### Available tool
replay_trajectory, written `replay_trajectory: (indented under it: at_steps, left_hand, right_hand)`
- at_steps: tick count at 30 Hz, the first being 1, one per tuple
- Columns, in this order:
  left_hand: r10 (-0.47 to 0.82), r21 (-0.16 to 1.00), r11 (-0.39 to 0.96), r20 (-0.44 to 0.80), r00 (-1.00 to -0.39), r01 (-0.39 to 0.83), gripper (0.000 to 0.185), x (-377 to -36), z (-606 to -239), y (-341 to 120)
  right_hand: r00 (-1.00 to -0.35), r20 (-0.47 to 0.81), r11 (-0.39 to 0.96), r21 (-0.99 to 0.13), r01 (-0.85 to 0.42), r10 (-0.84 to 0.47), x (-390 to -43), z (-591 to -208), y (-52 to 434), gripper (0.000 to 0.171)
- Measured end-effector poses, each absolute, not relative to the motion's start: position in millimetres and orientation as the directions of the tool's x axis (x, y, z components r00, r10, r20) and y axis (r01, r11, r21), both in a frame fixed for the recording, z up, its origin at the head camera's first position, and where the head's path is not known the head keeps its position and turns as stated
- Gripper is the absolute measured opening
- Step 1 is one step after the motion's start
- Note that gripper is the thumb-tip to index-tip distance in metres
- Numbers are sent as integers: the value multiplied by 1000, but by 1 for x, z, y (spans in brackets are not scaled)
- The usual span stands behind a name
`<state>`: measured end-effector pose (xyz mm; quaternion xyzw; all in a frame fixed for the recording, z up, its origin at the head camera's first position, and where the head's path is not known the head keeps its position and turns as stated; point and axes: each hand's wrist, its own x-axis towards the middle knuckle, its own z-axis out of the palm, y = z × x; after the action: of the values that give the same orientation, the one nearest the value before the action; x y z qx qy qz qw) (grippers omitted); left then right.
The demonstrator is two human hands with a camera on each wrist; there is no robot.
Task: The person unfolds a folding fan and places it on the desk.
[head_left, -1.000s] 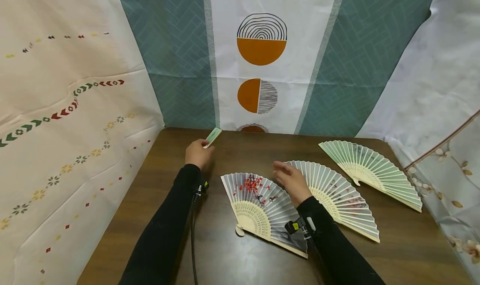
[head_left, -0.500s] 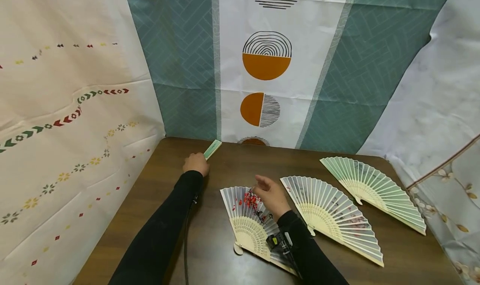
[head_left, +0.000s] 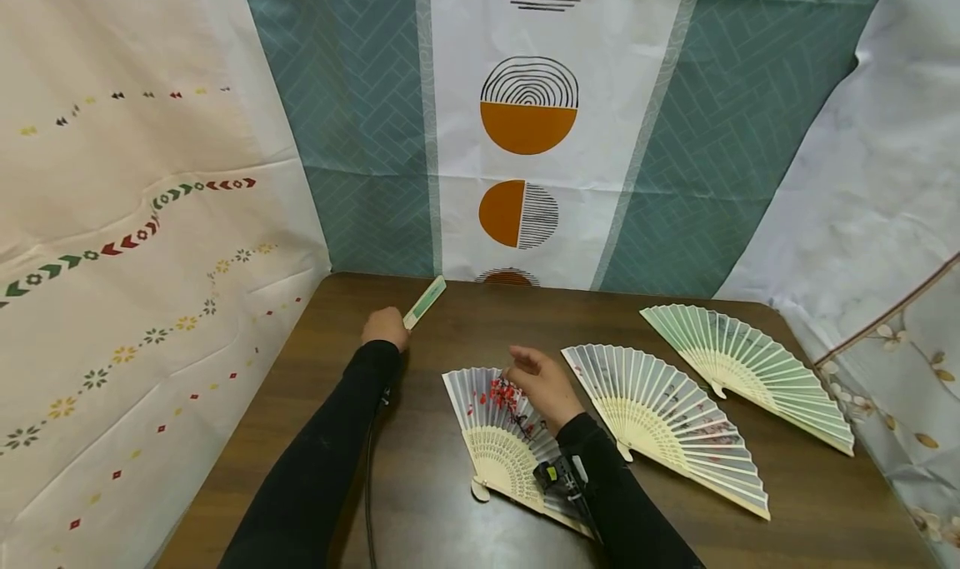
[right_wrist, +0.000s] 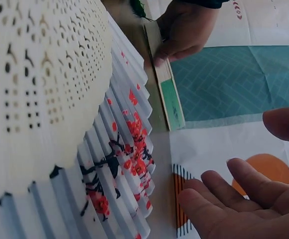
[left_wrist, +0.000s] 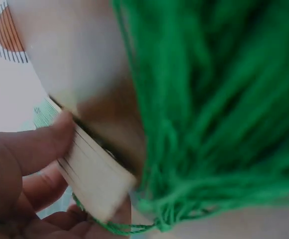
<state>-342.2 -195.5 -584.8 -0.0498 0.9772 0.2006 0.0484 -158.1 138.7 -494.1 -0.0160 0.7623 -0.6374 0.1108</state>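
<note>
My left hand grips a folded green hand fan near the table's back left, its far end pointing toward the back wall. In the left wrist view, thumb and fingers pinch the fan's pale ribs, and a green tassel hangs large beside them. My right hand hovers over a spread grey fan with red blossoms, holding nothing. Its fingers are relaxed and slightly bent in the right wrist view, apart from the fan.
To the right lie a spread white-grey fan and a spread light green fan, both on the brown wooden table. Patterned cloth hangs behind the table and along both sides. A cable runs from the left wrist.
My right hand has moved left, from beside the white-grey fan to over the blossom fan. My left hand has drawn slightly back toward me with the folded fan. The view has tilted up.
</note>
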Motion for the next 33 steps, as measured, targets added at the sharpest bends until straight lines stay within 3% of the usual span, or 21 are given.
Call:
replay_trajectory:
  at_steps: [3, 6, 11, 15, 19, 24, 29, 33]
  left_hand:
    - [-94, 437, 888, -127, -987, -141, 33, -340, -586, -200]
    - [-112, 479, 862, -141, -984, -167, 30, -332, -583, -200]
    - [-85, 610, 788, -32, -996, -87, 26, -297, -552, -176]
    - [-22, 805, 592, -27, -999, -35, 28, -246, -501, -132]
    - [63, 933, 354, -88, -994, -60, 27, -210, -479, -97]
    - [201, 975, 211, -119, -972, -76, 26, -194, -476, -65]
    - [348, 975, 222, -112, -931, -34, 25, -188, -480, -48]
    - [425, 972, 234, -130, -896, -30, 22, -188, -482, -44]
  right_hand:
    - [-974, -148, 179, -977, 117, -173, -160, -495, 140, 60]
    - [-974, -148, 180, -977, 117, -174, -163, -496, 143, 59]
    - [-975, -145, 154, -981, 119, -169, -165, -492, 148, 57]
    - [-973, -137, 126, -985, 114, -187, -164, -486, 151, 58]
    - [-971, -122, 102, -989, 103, -207, -163, -479, 151, 60]
    - [-977, -79, 54, -996, 69, -197, -162, -470, 155, 62]
    - [-984, -67, 38, -997, 61, -165, -161, -466, 165, 56]
    - [-995, -72, 24, -997, 71, -63, -162, -464, 168, 43]
